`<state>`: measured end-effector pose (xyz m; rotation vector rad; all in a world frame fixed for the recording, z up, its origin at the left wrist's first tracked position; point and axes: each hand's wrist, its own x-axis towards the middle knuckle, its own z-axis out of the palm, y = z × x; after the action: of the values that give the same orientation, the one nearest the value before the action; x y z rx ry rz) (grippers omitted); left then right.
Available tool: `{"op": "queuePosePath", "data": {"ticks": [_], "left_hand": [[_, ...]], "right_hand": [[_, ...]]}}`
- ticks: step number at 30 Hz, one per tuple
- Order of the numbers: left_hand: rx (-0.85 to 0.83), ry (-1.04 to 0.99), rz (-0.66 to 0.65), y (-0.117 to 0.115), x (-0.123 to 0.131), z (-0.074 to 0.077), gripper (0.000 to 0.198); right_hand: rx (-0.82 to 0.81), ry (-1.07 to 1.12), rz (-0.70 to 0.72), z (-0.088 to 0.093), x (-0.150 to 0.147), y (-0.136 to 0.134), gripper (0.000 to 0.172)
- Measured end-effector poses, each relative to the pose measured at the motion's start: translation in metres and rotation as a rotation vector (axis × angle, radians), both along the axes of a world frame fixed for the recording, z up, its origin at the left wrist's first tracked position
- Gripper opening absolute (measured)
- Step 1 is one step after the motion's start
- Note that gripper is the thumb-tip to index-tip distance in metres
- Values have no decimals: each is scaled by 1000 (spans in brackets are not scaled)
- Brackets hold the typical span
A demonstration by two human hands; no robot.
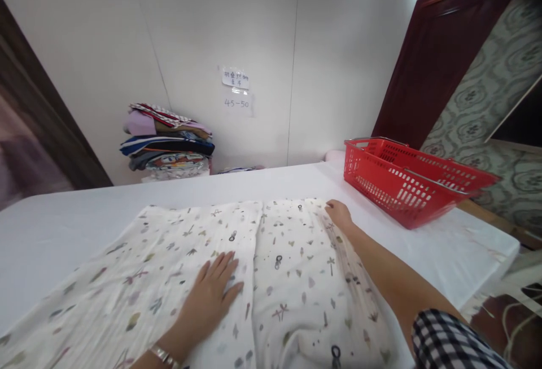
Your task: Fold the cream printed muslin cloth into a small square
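A white cloth with small printed figures (292, 256) lies spread on the white table (84, 211), folded along a line down its middle. My left hand (212, 295) rests flat on the cloth just left of that fold, fingers stretched out. My right hand (339, 214) reaches to the cloth's far right corner, fingers curled down onto the edge. Whether it pinches the fabric is hidden. A bracelet sits on my left wrist.
A red plastic basket (406, 183) stands on the table at the right. A stack of folded clothes (169, 143) sits against the white wall at the back. A paper note (236, 78) is stuck on the wall. A dark red door is at the far right.
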<state>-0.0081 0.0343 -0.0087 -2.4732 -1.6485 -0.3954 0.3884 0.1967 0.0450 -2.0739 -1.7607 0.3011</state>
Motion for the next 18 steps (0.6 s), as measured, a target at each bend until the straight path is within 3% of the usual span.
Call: {"op": "queuePosePath", "data": {"ticks": [5,7,12,15,18], "left_hand": [[58,16,-10,0,-1,-2,54],[67,29,-9,0,-1,-2,54],[80,52,0,0,-1,-3,54],[96,53,1,0,-2,-5,53],[113,49,-8,0,-2,-5,53]], "right_hand": [[20,-149,499,-13,-29,-28,22],[3,-207,566,-17,-35,-33,23],[-51,-98,349,-14,-32,-12,21],[-67,-60,172,-8,-15,15,29],[-131,-36,0,-5,7,38,26]]}}
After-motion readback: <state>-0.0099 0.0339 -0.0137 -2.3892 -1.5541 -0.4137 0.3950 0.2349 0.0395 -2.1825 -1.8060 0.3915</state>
